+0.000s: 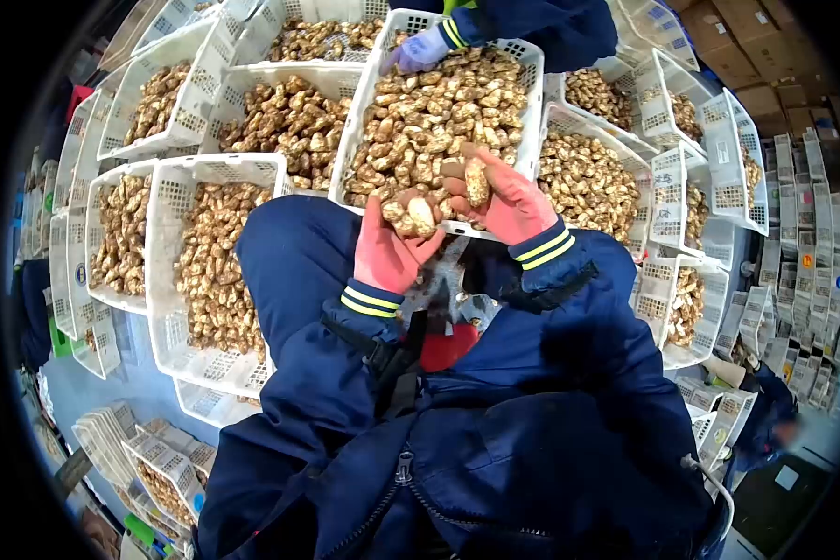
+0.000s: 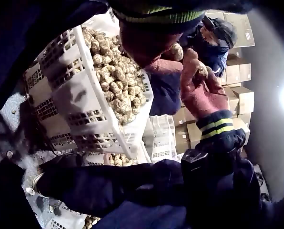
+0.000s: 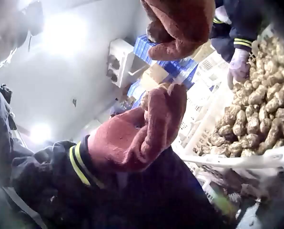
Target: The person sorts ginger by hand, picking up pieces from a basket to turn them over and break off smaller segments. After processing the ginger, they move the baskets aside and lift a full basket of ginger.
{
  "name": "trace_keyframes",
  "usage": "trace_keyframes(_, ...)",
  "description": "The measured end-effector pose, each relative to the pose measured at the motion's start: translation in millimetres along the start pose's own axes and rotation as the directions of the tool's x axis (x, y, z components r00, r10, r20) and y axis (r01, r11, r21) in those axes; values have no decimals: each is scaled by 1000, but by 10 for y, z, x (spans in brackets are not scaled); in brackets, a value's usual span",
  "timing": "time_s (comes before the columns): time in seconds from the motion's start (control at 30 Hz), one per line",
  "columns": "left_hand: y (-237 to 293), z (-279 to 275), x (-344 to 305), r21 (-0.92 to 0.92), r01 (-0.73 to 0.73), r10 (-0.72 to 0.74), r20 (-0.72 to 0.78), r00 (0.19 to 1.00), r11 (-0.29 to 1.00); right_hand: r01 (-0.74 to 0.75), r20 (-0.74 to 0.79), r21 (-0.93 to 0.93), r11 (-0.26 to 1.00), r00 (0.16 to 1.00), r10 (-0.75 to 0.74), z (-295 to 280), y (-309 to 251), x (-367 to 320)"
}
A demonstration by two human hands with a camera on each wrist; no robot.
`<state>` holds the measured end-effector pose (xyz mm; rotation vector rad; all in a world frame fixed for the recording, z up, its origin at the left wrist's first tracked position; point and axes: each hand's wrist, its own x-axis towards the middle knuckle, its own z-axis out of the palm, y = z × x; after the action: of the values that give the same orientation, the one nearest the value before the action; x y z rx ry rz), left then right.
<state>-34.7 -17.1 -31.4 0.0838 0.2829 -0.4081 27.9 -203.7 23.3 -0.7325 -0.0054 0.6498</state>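
Knobbly brown-and-cream tubers fill a white crate (image 1: pixel 345 140) in front of the knees. My left hand (image 1: pixel 389 250), in a pink glove, cups pale tubers (image 1: pixel 414 217) with its fingers curled round them, at the crate's near edge. Just to the right, my right hand (image 1: pixel 516 201) holds one upright tuber (image 1: pixel 477 182) between thumb and fingers; darker fingertips of the glove touch it. The left wrist view shows the right hand (image 2: pixel 204 90) gripping its piece (image 2: pixel 201 71). In the right wrist view the left hand's fingers (image 3: pixel 163 112) are curled, largely hiding what they hold.
Another person's gloved hand (image 1: pixel 420 50) rests at the crate's far left corner. Filled white crates stand on both sides, including one at the left (image 1: pixel 163 271) and one at the right (image 1: pixel 646 201). Cardboard boxes (image 1: pixel 723 37) are stacked at the upper right.
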Motion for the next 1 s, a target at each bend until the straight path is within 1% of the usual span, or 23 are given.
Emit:
trace_keyframes(0.03, 4, 28, -9, 1, -2, 2, -12, 1000, 1000, 9, 19, 69, 998, 1000, -10, 7, 5, -11)
trace_keyframes(0.07, -5, 51, -23, 22, -29, 30, -42, 999, 999, -3, -37, 1, 1000, 999, 3, 11, 2, -42)
trace_keyframes(0.1, -1, 96, -47, 45, -58, 61, -74, 995, 997, 1, -36, 7, 1000, 999, -1, -1, 11, -53)
trace_keyframes(0.17, 4, 48, -40, 37, -54, 56, -64, 996, 998, 28, -8, -120, 992, 1000, -29, -25, 20, -62)
trace_keyframes(0.23, 14, 30, -30, 22, -52, 53, -50, 997, 998, 13, -18, -101, 995, 1000, -15, -7, -18, -75)
trace_keyframes(0.3, 15, 11, -24, 21, -47, 48, -67, 997, 999, -109, -110, -158, 981, 990, 92, 8, -72, -101)
trace_keyframes(0.33, 14, 5, -24, 36, -53, 55, -73, 996, 998, -125, -122, -176, 976, 987, 105, -33, -83, -91)
trace_keyframes(0.37, 9, 1, -23, 35, -52, 54, -71, 996, 998, -125, -123, -177, 976, 987, 104, -97, -127, -65)
trace_keyframes(0.43, 6, 20, -38, 51, -78, 82, -80, 993, 996, -88, -301, -153, 984, 953, 38, -316, -298, 25)
trace_keyframes(0.47, 9, -11, -36, 40, -71, 74, -68, 995, 997, 125, -371, 100, 987, 925, -80, -533, -491, 112)
trace_keyframes(0.5, 18, -14, -40, 37, -76, 78, -67, 995, 996, 340, -465, 325, 882, 870, -165, -741, -726, 186)
trace_keyframes(0.57, 5, -13, -33, -4, -50, 49, -71, 996, 999, 562, -697, 172, 809, 650, -303, -925, -1102, 148)
trace_keyframes(0.63, 0, -39, -9, -28, -33, 31, -65, 997, 999, 398, -695, 339, 852, 717, -58, -1527, -1208, 139)
trace_keyframes(0.67, 3, -46, 1, -26, -30, 29, -53, 998, 999, 257, -628, 65, 964, 762, -161, -1574, -1033, 159)
trace_keyframes(0.7, -5, -61, 1, -25, -27, 26, -47, 999, 999, 132, -510, -212, 968, 831, -225, -1152, -800, 155)
trace_keyframes(0.73, -20, -54, 0, -13, -27, 26, -69, 997, 1000, -65, -328, -676, 734, 919, -221, -641, -638, 105)
trace_keyframes(0.77, -37, -18, -4, 3, -20, 20, -91, 996, 1000, 68, -46, -795, 602, 984, -171, -670, -327, 140)
trace_keyframes(0.8, -51, 19, -14, -13, -15, 13, -141, 990, 1000, -96, -198, -865, 492, 967, -159, -145, -45, 95)
trace_keyframes(0.83, -45, -89, -1, -7, -3, 2, -143, 990, 1000, 13, -57, -910, 413, 986, -156, 57, 204, 99)
trace_keyframes(0.9, -9, -279, 18, 91, 16, -18, 18, 1000, 996, 193, 203, -978, -77, 966, -160, 224, 511, 109)
trace_keyframes(0.93, -53, -277, 1, 191, -65, 86, -100, 991, 979, 138, 152, -985, -105, 978, -141, 241, 573, 116)
trace_keyframes(0.97, -55, -276, -8, 192, -61, 82, -103, 991, 980, 83, 100, -987, -134, 988, -122, 243, 613, 113)
trace_keyframes(1.0, -57, -270, -5, 162, 12, 2, -83, 997, 987, 134, 145, -988, -83, 977, -156, 184, 606, 152)
